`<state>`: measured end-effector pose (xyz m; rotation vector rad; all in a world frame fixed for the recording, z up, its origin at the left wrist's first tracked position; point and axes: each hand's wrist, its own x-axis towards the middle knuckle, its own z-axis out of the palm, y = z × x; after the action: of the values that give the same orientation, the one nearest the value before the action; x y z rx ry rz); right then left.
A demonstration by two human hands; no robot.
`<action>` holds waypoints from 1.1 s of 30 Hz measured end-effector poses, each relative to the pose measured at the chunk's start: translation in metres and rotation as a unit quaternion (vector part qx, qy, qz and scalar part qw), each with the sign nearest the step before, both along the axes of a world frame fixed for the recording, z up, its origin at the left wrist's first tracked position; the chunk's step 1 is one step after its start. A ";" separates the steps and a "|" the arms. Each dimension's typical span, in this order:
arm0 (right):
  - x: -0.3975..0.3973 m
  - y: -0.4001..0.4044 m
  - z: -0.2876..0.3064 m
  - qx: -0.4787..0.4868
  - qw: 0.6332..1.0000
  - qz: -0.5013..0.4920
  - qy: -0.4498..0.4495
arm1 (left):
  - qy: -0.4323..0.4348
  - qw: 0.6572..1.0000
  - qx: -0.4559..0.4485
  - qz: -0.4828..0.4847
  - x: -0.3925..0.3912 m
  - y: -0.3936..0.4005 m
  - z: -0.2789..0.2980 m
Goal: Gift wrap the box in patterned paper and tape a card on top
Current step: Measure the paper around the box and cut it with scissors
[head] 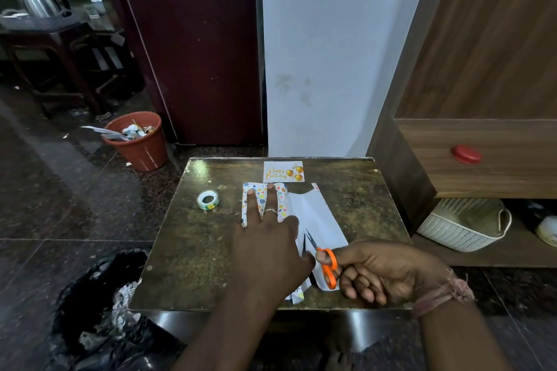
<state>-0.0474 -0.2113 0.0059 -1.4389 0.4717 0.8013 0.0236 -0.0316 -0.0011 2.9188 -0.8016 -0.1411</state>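
A small box (pixel 282 199) partly covered in patterned paper lies in the middle of the brown table (pixel 187 250). My left hand (pixel 268 238) presses flat on it with fingers spread. The paper's white underside (pixel 316 217) extends to the right of the box. My right hand (pixel 382 271) holds orange-handled scissors (pixel 327 265) with blades apart at the paper's near edge. A "Happy Birthday" card (pixel 283 172) lies behind the box. A tape roll (pixel 207 200) sits to the left.
A terracotta waste bin (pixel 138 141) stands on the floor at the back left. A black plastic bag (pixel 99 310) with scraps lies by the table's near-left corner. A white basket (pixel 464 224) sits under a wooden cabinet with a red lid (pixel 466 154) on the right.
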 end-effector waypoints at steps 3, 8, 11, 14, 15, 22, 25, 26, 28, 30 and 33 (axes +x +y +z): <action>0.002 0.003 0.000 0.005 1.000 0.000 0.006 | 0.006 1.000 -0.010 0.007 -0.001 0.000 0.001; 0.004 0.006 -0.002 -0.002 1.000 -0.004 0.010 | -0.003 1.000 -0.017 0.014 -0.001 -0.002 0.002; 0.005 0.005 -0.003 0.000 1.000 -0.009 0.010 | -0.001 1.000 -0.025 0.015 -0.001 -0.001 0.002; 0.005 0.005 -0.003 0.000 1.000 -0.017 0.011 | -0.001 0.999 -0.028 0.016 -0.001 0.000 0.001; 0.006 0.005 -0.004 0.000 1.000 -0.019 0.011 | -0.001 0.999 -0.028 0.015 -0.001 0.000 0.002; 0.011 0.011 -0.006 -0.016 0.999 -0.034 0.009 | -0.006 0.999 -0.039 0.007 0.000 0.001 -0.002; 0.012 0.011 -0.007 -0.019 0.999 -0.042 0.013 | -0.010 0.999 -0.049 0.001 -0.001 0.002 -0.004; 0.013 0.012 -0.007 -0.018 0.999 -0.042 0.014 | -0.013 0.999 -0.052 0.000 -0.001 0.003 -0.004; 0.014 0.014 -0.006 -0.010 0.999 -0.041 0.017 | -0.013 0.998 -0.053 -0.002 -0.002 0.004 -0.002; 0.015 0.015 -0.006 -0.001 0.999 -0.040 0.020 | -0.009 0.999 -0.047 -0.006 -0.002 0.004 -0.002; 0.017 0.017 -0.006 0.000 0.999 -0.042 0.026 | -0.023 0.998 -0.055 -0.011 -0.002 0.006 -0.004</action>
<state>-0.0300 -0.1945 -0.0004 -1.3917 0.5678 0.7728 0.0218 -0.0260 -0.0051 2.8197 -0.8223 -0.0308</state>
